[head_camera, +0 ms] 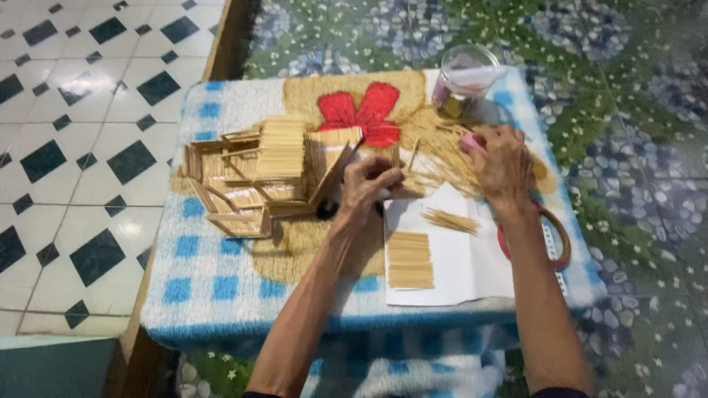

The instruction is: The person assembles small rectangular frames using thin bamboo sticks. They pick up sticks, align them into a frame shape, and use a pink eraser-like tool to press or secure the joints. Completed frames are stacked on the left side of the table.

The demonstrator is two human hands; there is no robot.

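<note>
My left hand point(369, 184) pinches a thin wooden stick point(396, 155) upright, right beside a model house point(269, 173) built of glued sticks. My right hand point(504, 163) reaches into a loose pile of sticks point(442, 151) and closes around a small pink object point(472, 142). Below my hands lies a white sheet of paper point(461, 273). A flat panel of joined sticks point(410, 259) and a small bundle of sticks point(450, 220) rest on the paper.
A blue-checked cloth with a red flower point(221, 287) covers the low table. A clear jar point(464, 77) stands at the far right corner. Red-handled scissors point(557, 239) lie under my right forearm. Tiled floor point(81, 147) is on the left, a floral mat point(634, 147) on the right.
</note>
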